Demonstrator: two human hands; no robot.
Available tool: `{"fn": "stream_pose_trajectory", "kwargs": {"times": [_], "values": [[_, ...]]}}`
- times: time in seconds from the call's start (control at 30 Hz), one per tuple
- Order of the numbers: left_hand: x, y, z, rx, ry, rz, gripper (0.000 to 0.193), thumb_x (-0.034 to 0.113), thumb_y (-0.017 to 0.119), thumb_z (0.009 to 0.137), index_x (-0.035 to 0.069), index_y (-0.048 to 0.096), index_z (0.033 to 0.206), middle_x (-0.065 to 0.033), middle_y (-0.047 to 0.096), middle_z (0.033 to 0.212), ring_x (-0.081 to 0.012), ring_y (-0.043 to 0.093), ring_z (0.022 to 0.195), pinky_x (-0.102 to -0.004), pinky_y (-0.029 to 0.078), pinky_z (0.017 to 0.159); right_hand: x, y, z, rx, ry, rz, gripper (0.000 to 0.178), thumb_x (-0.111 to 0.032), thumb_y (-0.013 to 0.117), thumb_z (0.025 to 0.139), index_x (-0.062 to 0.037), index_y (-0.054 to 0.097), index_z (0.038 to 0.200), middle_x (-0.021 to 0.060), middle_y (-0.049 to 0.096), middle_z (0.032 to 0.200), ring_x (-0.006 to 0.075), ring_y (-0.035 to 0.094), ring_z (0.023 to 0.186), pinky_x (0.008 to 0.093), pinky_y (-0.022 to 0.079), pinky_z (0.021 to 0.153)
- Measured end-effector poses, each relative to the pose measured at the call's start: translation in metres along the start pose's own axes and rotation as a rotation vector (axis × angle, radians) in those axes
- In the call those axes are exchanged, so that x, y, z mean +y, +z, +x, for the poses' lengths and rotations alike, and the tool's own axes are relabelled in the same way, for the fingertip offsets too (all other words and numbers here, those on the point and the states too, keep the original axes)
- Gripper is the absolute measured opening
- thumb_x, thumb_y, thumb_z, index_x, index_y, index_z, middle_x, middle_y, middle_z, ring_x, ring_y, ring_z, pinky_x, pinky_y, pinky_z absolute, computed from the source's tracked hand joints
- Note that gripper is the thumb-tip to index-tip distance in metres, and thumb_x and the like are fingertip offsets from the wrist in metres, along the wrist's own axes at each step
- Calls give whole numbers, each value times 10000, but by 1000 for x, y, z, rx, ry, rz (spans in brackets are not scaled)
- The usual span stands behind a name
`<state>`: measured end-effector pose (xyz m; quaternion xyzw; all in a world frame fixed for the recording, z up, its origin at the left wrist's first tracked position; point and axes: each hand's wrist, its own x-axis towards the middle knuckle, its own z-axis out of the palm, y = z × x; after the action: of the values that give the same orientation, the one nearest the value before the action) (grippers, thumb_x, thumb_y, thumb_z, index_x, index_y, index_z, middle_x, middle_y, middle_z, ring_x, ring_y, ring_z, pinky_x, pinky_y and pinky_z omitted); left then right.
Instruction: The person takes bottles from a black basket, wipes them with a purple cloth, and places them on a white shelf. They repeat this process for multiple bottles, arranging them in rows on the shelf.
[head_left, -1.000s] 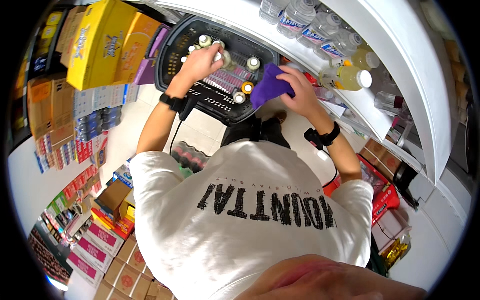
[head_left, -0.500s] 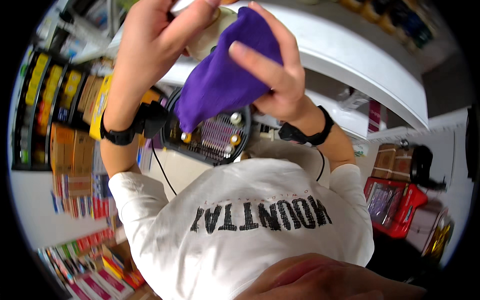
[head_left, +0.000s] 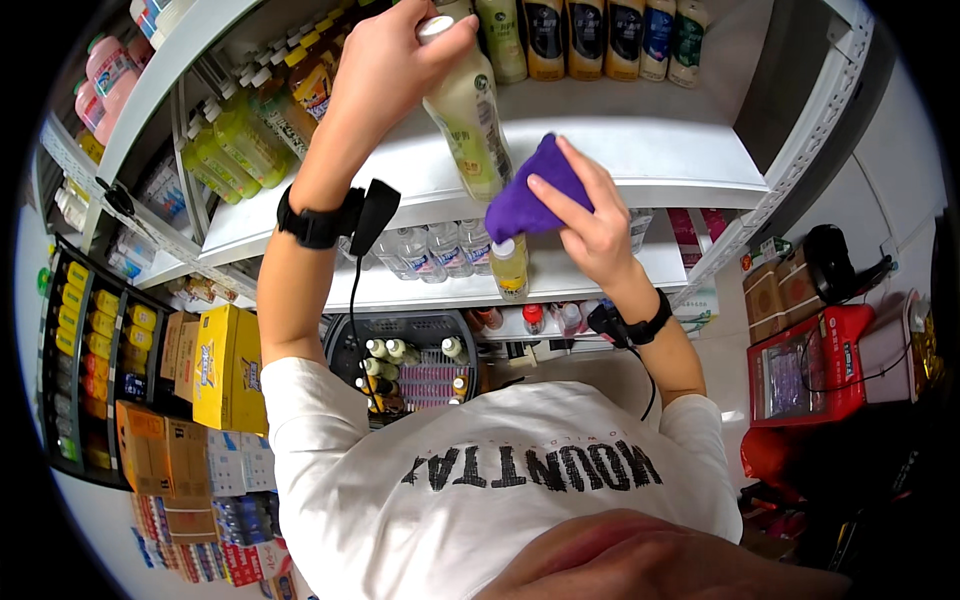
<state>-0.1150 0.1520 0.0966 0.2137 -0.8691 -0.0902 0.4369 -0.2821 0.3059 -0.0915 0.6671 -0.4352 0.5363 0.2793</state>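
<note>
My left hand is closed around the top of a pale green drink bottle, just below its white cap. The bottle leans slightly over the white shelf board; I cannot tell whether its base rests on it. A bunched purple cloth is gripped in my right hand, with two fingers stretched over it. The cloth is beside the bottle's lower end; whether they touch is unclear. Below the cloth, a small bottle with a pale yellow drink stands on the lower shelf.
Rows of bottles, some with black labels, stand at the back of the shelf, and green ones at its left. A dark basket with several bottles sits below. Yellow cartons are left, a red box right.
Both hands have moved out toward the shelf, the left with the bottle. The cloth has dropped to the bottle's lower right. The view has shifted and shows more of the shelves.
</note>
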Motion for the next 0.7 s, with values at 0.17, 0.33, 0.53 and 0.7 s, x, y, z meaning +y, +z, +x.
{"fn": "stream_pose_trajectory", "kwargs": {"times": [0.17, 0.33, 0.53, 0.7], "values": [[-9, 15, 27, -101, -90, 35, 513, 493, 720, 913, -18, 688, 880, -73, 649, 657, -145, 650, 548, -312, 514, 481, -2, 16, 47, 156, -109, -166, 569, 2, 723, 695, -227, 782, 1213, 133, 579, 1326, 341, 573, 1165, 439, 524, 985], [-29, 27, 37, -48, -36, 69, 538, 518, 694, 913, -18, 729, 952, -97, 679, 668, -172, 670, 538, -323, 533, 484, 4, 33, 38, -10, -71, -229, 559, -78, 791, 674, -252, 767, 1205, 84, 570, 1181, 304, 557, 1077, 408, 536, 894], [-54, 38, 47, 10, -91, 86, 452, 429, 654, 907, 48, 707, 1144, -93, 692, 716, -195, 673, 555, -334, 530, 486, 10, 36, 24, -240, -67, -279, 394, -121, 748, 691, -190, 763, 1079, 73, 586, 1096, 268, 575, 985, 365, 541, 773], [-51, 35, 52, -185, -123, -28, 419, 431, 628, 955, 96, 696, 1198, -77, 703, 843, -160, 654, 576, -299, 510, 460, 20, 54, 73, 30, -177, -319, 355, -119, 719, 734, -193, 764, 1079, 68, 577, 1068, 263, 583, 960, 357, 549, 749]]}}
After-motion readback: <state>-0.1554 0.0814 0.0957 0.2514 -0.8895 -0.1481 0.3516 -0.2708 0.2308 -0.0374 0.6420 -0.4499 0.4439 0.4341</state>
